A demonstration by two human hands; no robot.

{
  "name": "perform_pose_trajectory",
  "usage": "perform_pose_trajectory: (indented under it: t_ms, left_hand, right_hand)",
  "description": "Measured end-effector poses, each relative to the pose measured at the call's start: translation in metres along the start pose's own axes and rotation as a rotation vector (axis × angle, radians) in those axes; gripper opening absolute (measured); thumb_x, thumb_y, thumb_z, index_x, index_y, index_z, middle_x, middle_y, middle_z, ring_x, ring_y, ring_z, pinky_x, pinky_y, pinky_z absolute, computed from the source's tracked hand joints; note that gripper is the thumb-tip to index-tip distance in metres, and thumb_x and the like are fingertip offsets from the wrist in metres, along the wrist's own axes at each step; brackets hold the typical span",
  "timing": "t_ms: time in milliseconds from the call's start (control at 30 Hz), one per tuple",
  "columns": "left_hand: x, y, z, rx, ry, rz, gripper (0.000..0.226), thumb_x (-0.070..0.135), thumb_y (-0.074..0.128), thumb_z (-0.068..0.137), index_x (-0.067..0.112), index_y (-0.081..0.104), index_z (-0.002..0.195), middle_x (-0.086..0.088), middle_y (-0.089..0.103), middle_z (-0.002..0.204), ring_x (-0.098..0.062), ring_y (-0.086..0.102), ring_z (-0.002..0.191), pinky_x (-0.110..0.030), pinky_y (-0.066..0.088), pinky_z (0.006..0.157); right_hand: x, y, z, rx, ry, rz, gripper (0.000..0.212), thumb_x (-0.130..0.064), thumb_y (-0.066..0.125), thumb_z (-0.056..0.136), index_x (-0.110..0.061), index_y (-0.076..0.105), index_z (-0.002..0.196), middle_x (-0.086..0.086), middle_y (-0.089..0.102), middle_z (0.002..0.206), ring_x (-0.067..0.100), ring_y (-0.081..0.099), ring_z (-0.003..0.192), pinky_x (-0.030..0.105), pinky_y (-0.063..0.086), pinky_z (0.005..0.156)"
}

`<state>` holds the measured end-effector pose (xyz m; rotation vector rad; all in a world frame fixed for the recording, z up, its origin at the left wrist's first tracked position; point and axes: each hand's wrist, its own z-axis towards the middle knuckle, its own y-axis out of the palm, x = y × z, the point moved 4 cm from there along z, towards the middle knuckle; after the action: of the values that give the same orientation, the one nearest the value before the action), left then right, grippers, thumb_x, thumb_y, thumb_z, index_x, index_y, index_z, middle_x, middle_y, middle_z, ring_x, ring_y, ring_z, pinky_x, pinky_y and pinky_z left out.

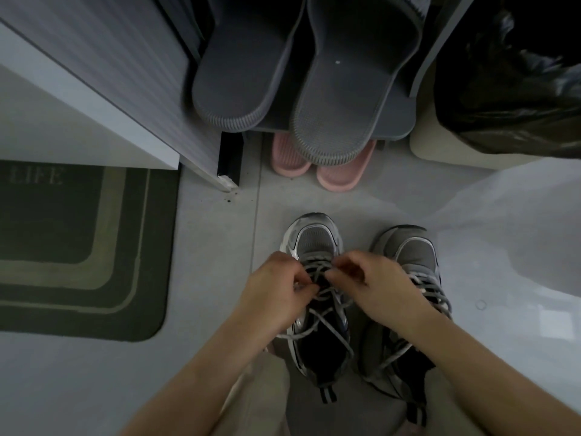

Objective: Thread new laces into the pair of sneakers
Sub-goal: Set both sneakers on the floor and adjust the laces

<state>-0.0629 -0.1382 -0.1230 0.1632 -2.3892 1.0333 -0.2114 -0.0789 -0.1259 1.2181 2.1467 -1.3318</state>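
While one grey mesh sneaker (314,243) is laced on the pale grey tiled floor (220,247), its grey mesh partner (412,256) stands just beside it.
The person's left hand (273,291) and right hand (380,287) meet over the shoe near the floor's middle, fingers curled, each pinching a strand of the pale grey cord lace (317,267); loose ends trail across the open collar. The partner is loosely laced. A dark green doormat (78,247) lies toward the floor's left edge.

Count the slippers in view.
4: left grey slipper and right grey slipper on the shelf; left pink slipper and right pink slipper beneath it. Others may be hidden.
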Motion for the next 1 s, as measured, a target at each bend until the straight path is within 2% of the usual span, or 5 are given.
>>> perform_pose_trajectory:
  t_ms: [167,333,500,700,1000]
  left_hand:
    - [-0.008,0.000,0.002,0.043,-0.080,-0.072,0.017,0.029,0.064,0.086,0.012,0.068,0.089,-0.001,0.066,0.101,-0.018,0.063,0.092,-0.032,0.049,0.083]
    - [-0.014,0.004,0.000,0.012,-0.118,-0.149,0.017,0.028,0.064,0.088,0.012,0.069,0.089,0.000,0.069,0.103,-0.018,0.064,0.094,-0.034,0.050,0.085]
    - [-0.013,0.002,-0.005,0.040,-0.071,-0.199,0.006,0.021,0.063,0.088,0.016,0.067,0.090,0.001,0.067,0.099,-0.015,0.064,0.091,-0.031,0.051,0.083]
    - [-0.002,0.007,-0.020,0.150,0.205,0.013,0.016,0.030,0.071,0.078,0.019,0.071,0.091,0.004,0.058,0.115,-0.012,0.053,0.107,-0.012,0.034,0.089]
    - [-0.006,0.011,-0.031,0.240,0.239,0.030,0.008,0.022,0.065,0.077,0.019,0.058,0.077,0.002,0.062,0.104,-0.023,0.062,0.091,-0.033,0.049,0.076]
  right_hand:
    - [-0.006,-0.001,-0.001,0.026,-0.098,-0.028,0.009,-0.027,0.063,0.083,-0.020,0.062,0.077,-0.005,0.059,0.066,0.013,0.055,0.065,0.029,0.044,0.065]
    - [0.007,-0.002,-0.013,0.004,-0.044,0.040,0.016,-0.035,0.051,0.071,-0.021,0.057,0.067,-0.008,0.054,0.054,0.008,0.052,0.059,0.014,0.035,0.053]
    - [0.014,-0.003,-0.012,0.068,-0.039,0.063,0.001,-0.022,0.064,0.086,-0.022,0.063,0.086,-0.014,0.059,0.072,-0.007,0.055,0.068,0.004,0.038,0.062]
    - [-0.007,-0.002,-0.020,0.278,-0.335,-0.313,0.022,-0.042,0.055,0.076,-0.026,0.070,0.077,-0.005,0.064,0.102,0.019,0.057,0.091,0.033,0.044,0.076]
    - [-0.007,0.009,-0.026,0.295,-0.327,-0.450,0.018,-0.034,0.050,0.073,-0.018,0.058,0.072,-0.001,0.061,0.089,0.026,0.056,0.077,0.034,0.031,0.071]
